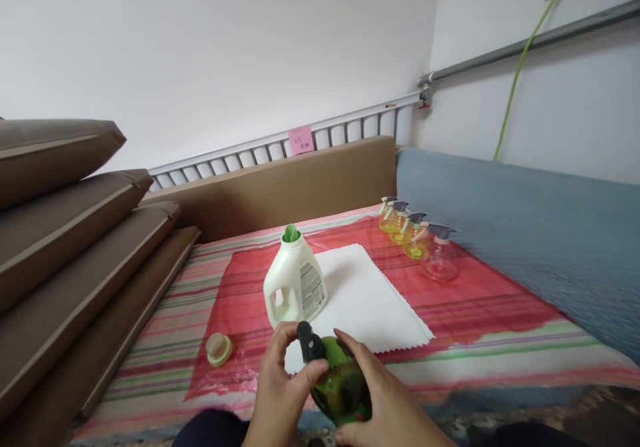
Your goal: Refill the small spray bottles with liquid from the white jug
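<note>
My right hand point(387, 393) is wrapped round a green see-through pump bottle point(343, 383), held tilted in front of my lap. The fingers of my left hand point(280, 383) close on the black pump head point(311, 344) at the bottle's neck; I cannot tell whether the head is loose or screwed on. Just beyond my hands stands a pale green detergent jug point(293, 280) with a handle, a printed label and an uncapped green spout. A round pale cap point(219, 349) lies to its left. Underneath the jug's right side is a white scallop-edged sheet point(370, 300).
Several clear pump bottles stand in a row at right; the nearest point(443, 263) looks colourless, the others point(415, 243) hold yellow liquid. Red plastic film point(480, 293) covers a striped cloth point(170, 327). Brown cushions point(75, 227) are stacked at left. A radiator point(370, 125) runs behind.
</note>
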{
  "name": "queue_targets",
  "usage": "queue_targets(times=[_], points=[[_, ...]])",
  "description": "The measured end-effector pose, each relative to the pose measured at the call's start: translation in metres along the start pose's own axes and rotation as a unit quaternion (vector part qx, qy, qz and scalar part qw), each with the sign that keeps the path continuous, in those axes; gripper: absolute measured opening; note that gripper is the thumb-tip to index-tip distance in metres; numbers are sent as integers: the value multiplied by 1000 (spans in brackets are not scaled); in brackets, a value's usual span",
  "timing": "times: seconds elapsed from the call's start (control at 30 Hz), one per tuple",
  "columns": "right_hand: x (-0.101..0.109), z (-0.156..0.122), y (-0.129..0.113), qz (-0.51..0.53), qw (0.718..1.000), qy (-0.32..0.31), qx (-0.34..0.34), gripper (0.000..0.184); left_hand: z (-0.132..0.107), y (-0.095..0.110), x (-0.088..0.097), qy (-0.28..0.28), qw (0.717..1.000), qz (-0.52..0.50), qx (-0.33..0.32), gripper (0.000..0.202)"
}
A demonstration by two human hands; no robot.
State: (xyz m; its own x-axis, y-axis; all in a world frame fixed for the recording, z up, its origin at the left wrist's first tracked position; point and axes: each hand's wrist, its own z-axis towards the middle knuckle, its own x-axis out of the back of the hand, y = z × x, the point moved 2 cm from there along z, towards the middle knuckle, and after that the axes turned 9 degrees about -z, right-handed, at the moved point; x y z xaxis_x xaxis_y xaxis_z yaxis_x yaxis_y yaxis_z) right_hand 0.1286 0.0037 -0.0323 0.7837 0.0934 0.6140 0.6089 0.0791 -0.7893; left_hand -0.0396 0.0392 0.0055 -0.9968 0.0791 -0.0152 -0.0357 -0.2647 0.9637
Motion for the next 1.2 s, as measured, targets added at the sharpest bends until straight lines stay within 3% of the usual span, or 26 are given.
queue_targets(times=[0.2,0.4,0.67,0.87,1.07,1.2], points=[[1,-3,-3,4,1000,-4,-6,106,-3,-4,-3,30,995,-80,47,32],[0,-5,-2,20,1000,-19,-5,106,-4,-6,2,-34,996,-67,47,30],[1,-5,-5,34,998,-36,-27,108,-5,6,3,-92,990,-70,79,30],[0,-4,-9,12,999,-13,-29,105,-2,-3,-1,-15,992,-117,32,71],[3,-3,-7,20,1000,-12,-21,104,3,-8,10,21,993,-112,16,53],[3,-2,-8,18,1000,-2,-16,102,0,-6,15,18,995,-97,8,61]])
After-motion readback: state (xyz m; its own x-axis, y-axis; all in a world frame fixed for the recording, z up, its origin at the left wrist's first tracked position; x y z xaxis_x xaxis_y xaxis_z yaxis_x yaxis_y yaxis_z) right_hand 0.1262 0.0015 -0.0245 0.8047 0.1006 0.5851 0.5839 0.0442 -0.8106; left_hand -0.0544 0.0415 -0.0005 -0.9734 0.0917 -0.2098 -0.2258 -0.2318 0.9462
